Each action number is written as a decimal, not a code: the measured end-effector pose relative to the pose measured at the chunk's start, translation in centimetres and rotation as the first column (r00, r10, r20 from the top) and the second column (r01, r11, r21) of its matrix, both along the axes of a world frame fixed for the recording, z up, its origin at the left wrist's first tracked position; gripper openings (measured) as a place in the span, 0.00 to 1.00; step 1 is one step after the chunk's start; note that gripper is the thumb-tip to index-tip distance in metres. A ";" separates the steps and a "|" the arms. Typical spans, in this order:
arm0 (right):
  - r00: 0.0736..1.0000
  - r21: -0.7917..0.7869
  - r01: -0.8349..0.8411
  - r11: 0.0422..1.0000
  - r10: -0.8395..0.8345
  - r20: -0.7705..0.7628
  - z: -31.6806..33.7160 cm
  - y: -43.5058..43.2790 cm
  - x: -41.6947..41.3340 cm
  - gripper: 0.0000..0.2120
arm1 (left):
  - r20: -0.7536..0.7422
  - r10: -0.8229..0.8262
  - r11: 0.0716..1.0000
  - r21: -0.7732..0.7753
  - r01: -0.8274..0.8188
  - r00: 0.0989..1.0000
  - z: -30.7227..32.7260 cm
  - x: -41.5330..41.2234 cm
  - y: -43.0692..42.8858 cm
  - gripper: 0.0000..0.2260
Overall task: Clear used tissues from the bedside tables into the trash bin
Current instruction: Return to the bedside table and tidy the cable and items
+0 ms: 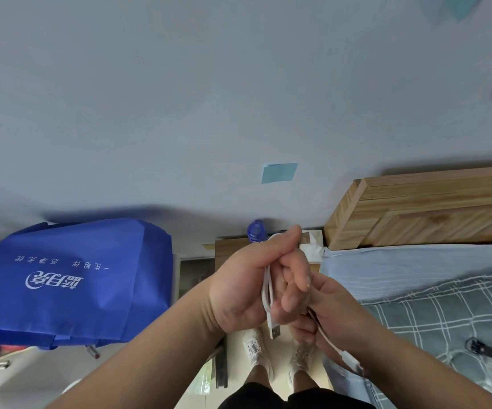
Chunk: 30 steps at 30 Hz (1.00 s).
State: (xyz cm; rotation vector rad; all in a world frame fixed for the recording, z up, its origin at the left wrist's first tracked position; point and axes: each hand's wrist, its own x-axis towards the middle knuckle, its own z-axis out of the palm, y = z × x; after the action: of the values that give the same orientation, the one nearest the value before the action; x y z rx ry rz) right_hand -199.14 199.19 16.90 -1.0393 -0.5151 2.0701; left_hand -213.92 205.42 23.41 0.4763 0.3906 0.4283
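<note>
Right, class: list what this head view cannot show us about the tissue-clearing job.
Brown wooden bedside table top: mostly hidden behind the left hand and right hand.
White tissue box: partly covered by the left hand.
Trash bin: nowhere in the head view.
White USB cable: middle buried in both hands.

Left hand (247,286) grips looped white cable (268,293); right hand (332,315) pinches its other end beside bed (433,290).

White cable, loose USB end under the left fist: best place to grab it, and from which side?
Pinch the plug housing just above its metal tip, coming from below. It hangs down free beneath the left hand; the white cable above is looped and limp.
</note>
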 end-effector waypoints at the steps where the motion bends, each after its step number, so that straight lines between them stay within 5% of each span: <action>1: 1.000 0.026 -0.012 1.000 0.013 -0.020 0.2 0.0 0.3 0.16 | 0.016 -0.009 1.000 0.003 0.009 1.000 0.2 -0.3 0.1 0.24; 4: 1.000 0.124 -0.025 0.992 0.026 -0.008 1.3 0.3 1.4 0.18 | -0.149 0.013 0.997 0.076 -0.001 0.989 0.4 -1.2 0.8 0.25; 6: 0.979 0.224 -0.088 0.970 0.044 0.197 2.1 0.4 2.0 0.18 | -0.402 0.092 0.979 0.203 -0.010 0.911 0.6 -1.5 0.8 0.24; 10: 0.913 0.254 -0.128 0.959 0.014 0.407 2.8 0.7 2.1 0.16 | -0.561 0.241 0.947 0.315 -0.066 0.792 0.4 -0.5 -0.2 0.28; 14: 0.886 0.280 -0.130 0.951 -0.016 0.464 3.4 1.6 3.1 0.18 | -0.711 0.482 0.844 0.534 -0.051 0.513 -0.3 -0.2 -0.3 0.31; 16: 0.888 0.273 -0.123 0.954 -0.017 0.459 3.6 2.0 3.7 0.19 | -0.693 0.509 0.836 0.540 -0.101 0.511 -0.3 -0.5 -0.1 0.31; 20: 0.945 0.187 -0.064 0.980 0.000 0.326 2.9 2.3 3.0 0.16 | -0.439 0.537 0.843 0.291 -0.452 0.720 0.9 0.7 0.2 0.25; 24: 0.975 0.057 0.029 0.998 -0.041 0.219 2.2 1.5 1.1 0.11 | -0.314 0.636 0.756 0.072 -0.650 0.705 2.0 1.6 1.6 0.25; 28: 0.844 0.256 -0.113 0.960 -0.043 0.535 2.7 0.4 -0.5 0.18 | -0.234 0.658 0.707 -0.133 -0.694 0.716 2.1 2.5 1.9 0.26; 30: 0.770 0.308 -0.240 0.921 -0.013 0.637 3.2 0.4 -1.0 0.19 | -0.233 0.700 0.681 -0.068 -0.729 0.675 1.4 3.0 1.7 0.24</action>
State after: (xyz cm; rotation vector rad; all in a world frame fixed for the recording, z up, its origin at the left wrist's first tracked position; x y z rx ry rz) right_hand -200.15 199.56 20.14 -1.4833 -1.2931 1.5753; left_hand -210.91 207.14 24.76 0.1835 0.8017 1.1259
